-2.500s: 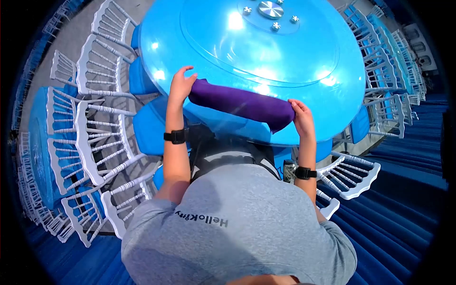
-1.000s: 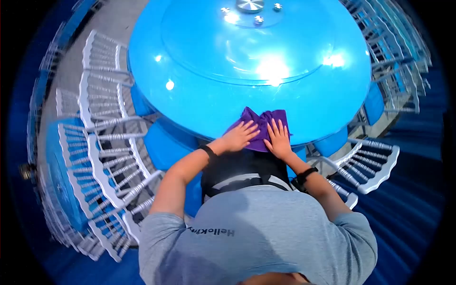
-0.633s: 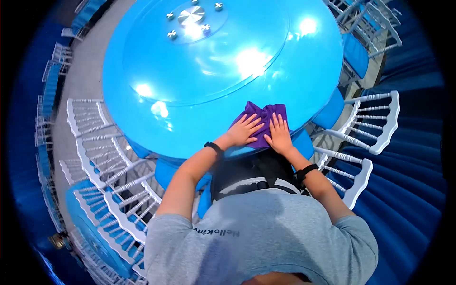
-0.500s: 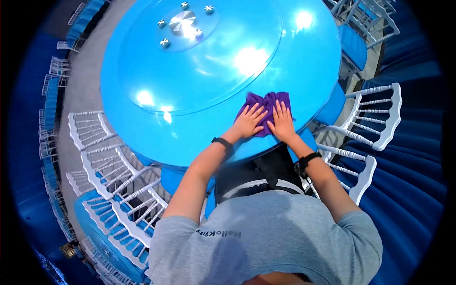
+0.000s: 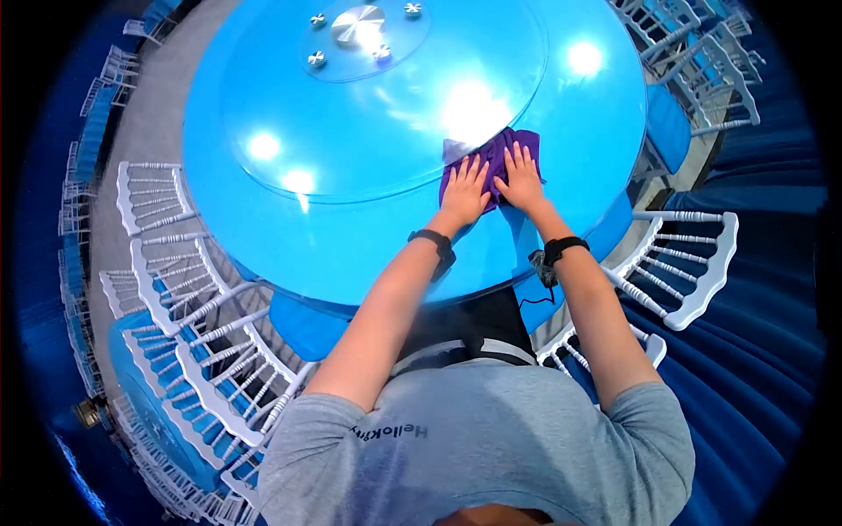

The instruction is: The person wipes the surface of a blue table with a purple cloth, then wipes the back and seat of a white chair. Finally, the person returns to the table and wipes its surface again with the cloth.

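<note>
A purple cloth (image 5: 496, 156) is spread, creased, on the blue table (image 5: 307, 250), pressed under the left hand (image 5: 462, 193) at eight o'clock and the right hand (image 5: 524, 181) at four. The fingers of both are stretched out flat and nothing is clasped. Toward twelve o'clock, past the fingertips, the rim of a clear disc (image 5: 342, 140) is met. A black band (image 5: 567, 248) is worn on each wrist. On the grey shirt (image 5: 517, 447), at six o'clock, "HelloKi" is read upside down, later letters lost in a fold. White chairs (image 5: 724, 259) are ranged at three and nine o'clock
</note>
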The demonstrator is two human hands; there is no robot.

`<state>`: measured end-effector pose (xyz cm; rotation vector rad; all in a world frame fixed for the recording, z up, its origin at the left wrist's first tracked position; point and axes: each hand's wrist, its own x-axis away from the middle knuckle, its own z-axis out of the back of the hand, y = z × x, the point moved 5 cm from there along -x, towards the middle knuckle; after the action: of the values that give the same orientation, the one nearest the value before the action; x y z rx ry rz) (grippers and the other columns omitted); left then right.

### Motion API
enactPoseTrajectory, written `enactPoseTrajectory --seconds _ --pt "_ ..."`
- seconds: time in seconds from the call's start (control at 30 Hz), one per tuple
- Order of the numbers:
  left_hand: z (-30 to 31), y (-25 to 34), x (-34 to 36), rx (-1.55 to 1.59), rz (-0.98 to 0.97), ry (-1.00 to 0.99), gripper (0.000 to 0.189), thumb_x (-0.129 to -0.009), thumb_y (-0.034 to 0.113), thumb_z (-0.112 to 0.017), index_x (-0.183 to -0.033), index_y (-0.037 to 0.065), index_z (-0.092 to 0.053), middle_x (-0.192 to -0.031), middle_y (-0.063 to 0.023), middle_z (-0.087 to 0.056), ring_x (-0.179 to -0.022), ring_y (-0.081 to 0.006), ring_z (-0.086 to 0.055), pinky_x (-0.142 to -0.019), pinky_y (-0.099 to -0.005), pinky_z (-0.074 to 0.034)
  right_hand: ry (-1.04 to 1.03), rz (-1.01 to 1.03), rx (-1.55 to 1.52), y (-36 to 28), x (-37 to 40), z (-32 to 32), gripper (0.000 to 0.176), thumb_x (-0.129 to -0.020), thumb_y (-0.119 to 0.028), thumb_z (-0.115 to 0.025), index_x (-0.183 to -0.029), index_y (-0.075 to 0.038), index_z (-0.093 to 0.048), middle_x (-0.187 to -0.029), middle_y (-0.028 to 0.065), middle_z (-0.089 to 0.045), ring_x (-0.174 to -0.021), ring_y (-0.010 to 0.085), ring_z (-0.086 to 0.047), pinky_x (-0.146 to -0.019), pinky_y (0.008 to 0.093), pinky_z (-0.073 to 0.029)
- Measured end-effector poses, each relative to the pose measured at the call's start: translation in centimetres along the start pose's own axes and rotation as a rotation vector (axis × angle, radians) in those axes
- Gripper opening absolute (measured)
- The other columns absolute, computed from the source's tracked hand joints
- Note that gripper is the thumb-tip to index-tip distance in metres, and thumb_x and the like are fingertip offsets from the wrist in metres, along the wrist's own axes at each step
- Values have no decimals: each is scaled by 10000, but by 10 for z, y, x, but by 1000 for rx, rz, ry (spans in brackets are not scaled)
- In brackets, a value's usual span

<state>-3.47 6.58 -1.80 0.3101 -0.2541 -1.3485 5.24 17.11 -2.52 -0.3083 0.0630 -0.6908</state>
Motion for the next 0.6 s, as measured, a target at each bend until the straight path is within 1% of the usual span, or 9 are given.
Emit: enactPoseTrajectory --seconds 0.03,0.1,0.17,0.23,0.33,0.37,0.43,0.53,0.6 --pt "3 -2 7 2 9 12 636 -843 327 -517 -1382 91 -275 -1440 -145 -221 -1333 -338 -186 -1062 -515 -179 0 13 7 -2 4 0 703 -804 -364 -557 -1371 -48 -287 -1446 180 -196 -1332 383 -169 -1054 500 -221" --pt "4 -7 32 50 -40 -30 624 -851 304 -515 -1384 93 -269 -1441 -147 -218 -1336 -344 -176 -1062 -521 -176 -12 102 -23 -11 26 -4 697 -801 -355 -558 -1373 -60 -289 -1445 182 -199 -1326 405 -168 -1047 514 -227" --pt "7 -13 64 76 -34 -52 606 -860 294 -509 -1386 107 -274 -1446 -137 -216 -1341 -348 -162 -1063 -519 -172 4 168 -20 -22 55 -9 664 -800 -339 -558 -1375 -120 -308 -1444 182 -198 -1318 417 -176 -1041 527 -225" --pt "15 -13 105 58 -85 -111 617 -848 306 -527 -1386 124 -285 -1452 -125 -213 -1343 -353 -157 -1059 -526 -178 0 231 1 -43 88 -9 626 -794 -326 -568 -1360 -172 -352 -1444 179 -199 -1310 428 -184 -1033 544 -221" --pt "31 -18 167 59 -92 -158 635 -819 318 -565 -1375 145 -311 -1445 -109 -236 -1336 -348 -178 -1044 -538 -206 -65 316 -50 -81 138 -9 594 -771 -298 -602 -1327 -209 -413 -1442 175 -206 -1302 438 -190 -1021 566 -216" --pt "34 -22 185 55 -97 -191 657 -799 322 -594 -1374 164 -319 -1452 -104 -225 -1338 -353 -171 -1043 -541 -208 -136 338 -67 -93 153 -10 605 -769 -292 -610 -1332 -206 -404 -1445 172 -199 -1307 437 -177 -1024 566 -212" --pt "39 -32 217 56 -60 -196 677 -783 323 -617 -1376 188 -321 -1459 -89 -214 -1343 -354 -158 -1042 -541 -214 -199 411 -96 -112 177 -14 622 -767 -287 -614 -1341 -211 -388 -1447 170 -192 -1312 437 -161 -1025 566 -212" --pt "46 -45 240 49 -29 -154 682 -782 368 -609 -1377 202 -322 -1464 -75 -206 -1348 -357 -140 -1047 -549 -191 -248 435 -86 -125 180 -15 622 -785 -307 -605 -1354 -235 -365 -1455 169 -166 -1316 447 -134 -1023 577 -204" --pt "51 -51 238 31 2 -137 680 -784 391 -598 -1377 204 -323 -1463 -73 -208 -1347 -356 -143 -1048 -553 -180 -267 438 -41 -128 168 -20 604 -808 -350 -582 -1360 -254 -355 -1460 170 -147 -1318 455 -117 -1020 588 -194"
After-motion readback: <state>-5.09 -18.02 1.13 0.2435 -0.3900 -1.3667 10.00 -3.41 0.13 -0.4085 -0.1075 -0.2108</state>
